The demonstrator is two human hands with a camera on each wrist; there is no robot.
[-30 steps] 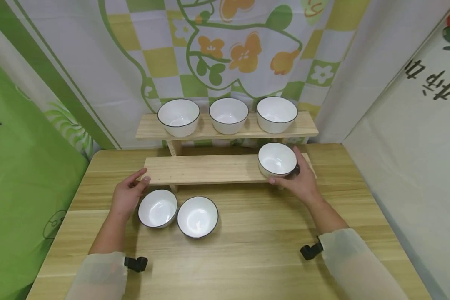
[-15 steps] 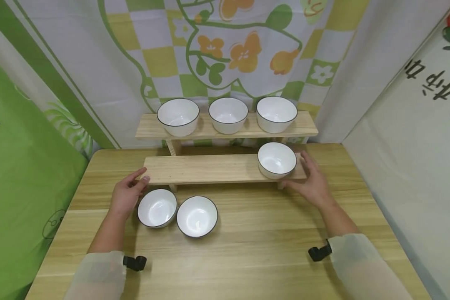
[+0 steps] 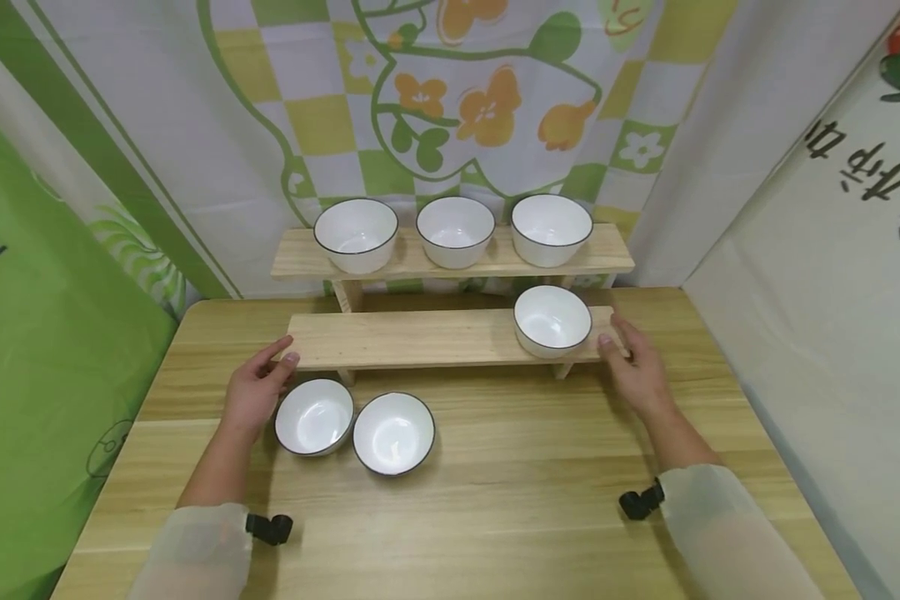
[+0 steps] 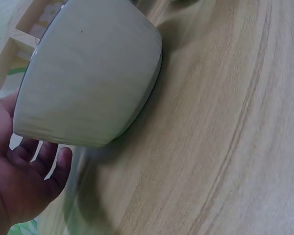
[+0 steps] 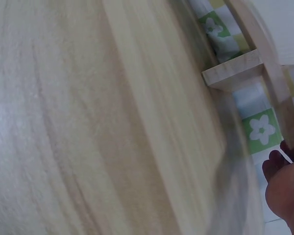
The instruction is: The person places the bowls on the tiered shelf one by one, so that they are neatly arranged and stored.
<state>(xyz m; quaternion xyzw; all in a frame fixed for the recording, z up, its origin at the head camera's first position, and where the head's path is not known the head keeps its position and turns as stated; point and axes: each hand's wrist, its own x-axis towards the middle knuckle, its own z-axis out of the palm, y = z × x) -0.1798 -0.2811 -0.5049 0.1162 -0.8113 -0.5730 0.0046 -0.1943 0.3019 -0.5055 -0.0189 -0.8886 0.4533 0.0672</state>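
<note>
A two-tier wooden shelf point(image 3: 405, 337) stands on the table, and both hands are at the ends of its lower board. My left hand point(image 3: 257, 387) holds the left end, thumb at the front corner. Close below it is a white bowl point(image 3: 315, 417) with a dark rim, which hides part of this hand in the left wrist view. My right hand point(image 3: 640, 371) grips the right end, thumb on top and fingers point(image 5: 274, 164) curled by the underside in the right wrist view. A white bowl point(image 3: 552, 321) sits upright on the lower board, just left of that hand.
Three more white bowls point(image 3: 456, 232) stand in a row on the upper board. Another bowl point(image 3: 393, 433) rests on the wooden table point(image 3: 495, 500), beside the one near my left hand. A patterned curtain point(image 3: 487, 108) hangs right behind the shelf.
My right hand has let go of the bowl on the lower board, drawn away to the right and taken hold of the board's end. The left hand has stayed put.
</note>
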